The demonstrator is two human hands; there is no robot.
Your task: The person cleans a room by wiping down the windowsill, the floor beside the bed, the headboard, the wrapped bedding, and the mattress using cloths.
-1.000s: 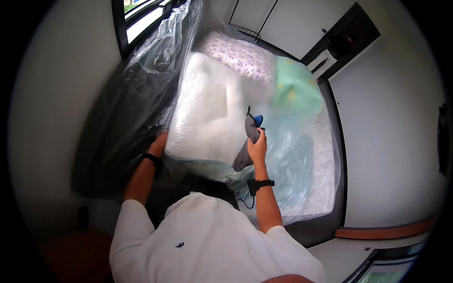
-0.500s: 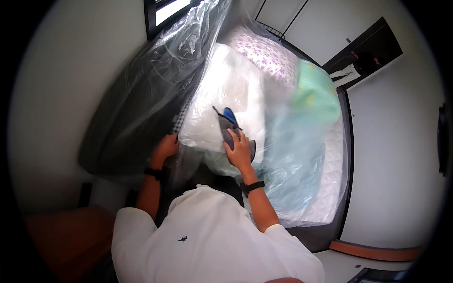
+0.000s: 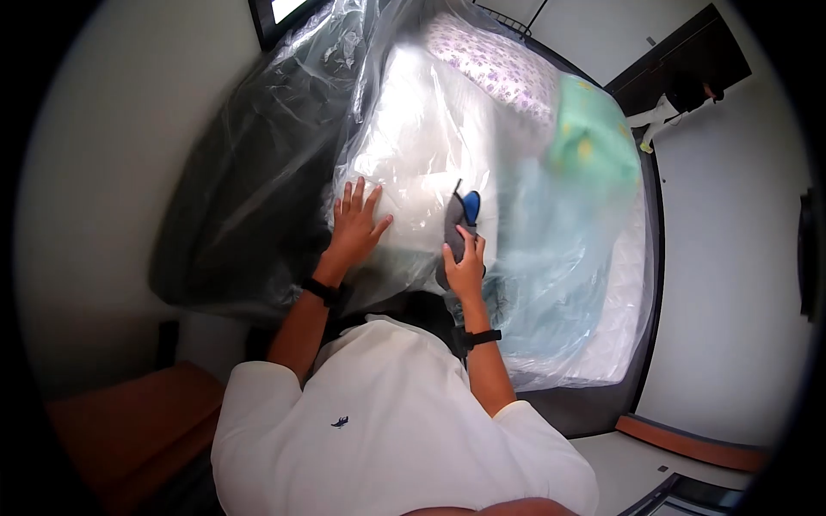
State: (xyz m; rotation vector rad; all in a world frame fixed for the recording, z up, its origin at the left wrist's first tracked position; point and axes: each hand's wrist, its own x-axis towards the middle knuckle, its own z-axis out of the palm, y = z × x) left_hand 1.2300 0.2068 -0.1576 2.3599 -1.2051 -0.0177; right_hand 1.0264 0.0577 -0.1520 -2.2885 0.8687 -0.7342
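Observation:
My left hand (image 3: pixel 354 230) lies with fingers spread on clear plastic sheeting over a white folded quilt (image 3: pixel 422 129). To its right, my right hand (image 3: pixel 465 262) is wrapped round a grey cloth item (image 3: pixel 455 232) with a blue patch and a dark strap, held above the plastic. Beyond the quilt, under the same sheeting, are a purple-flowered pillow (image 3: pixel 499 69) and a green pillow (image 3: pixel 594 133) with yellow marks. A pale blue cloth (image 3: pixel 551 284) shows through the plastic on the right.
Dark bulk under plastic (image 3: pixel 249 189) stands along the left wall. The white mattress (image 3: pixel 615 344) has a dark frame edge at right. A person (image 3: pixel 675 107) in dark top and light trousers is at the far doorway. An orange-brown surface (image 3: pixel 129 421) is at lower left.
My left hand has left the quilt's left edge and now lies spread on top of the plastic. My right hand moved left, then back right, still holding the grey item. A person has come into view.

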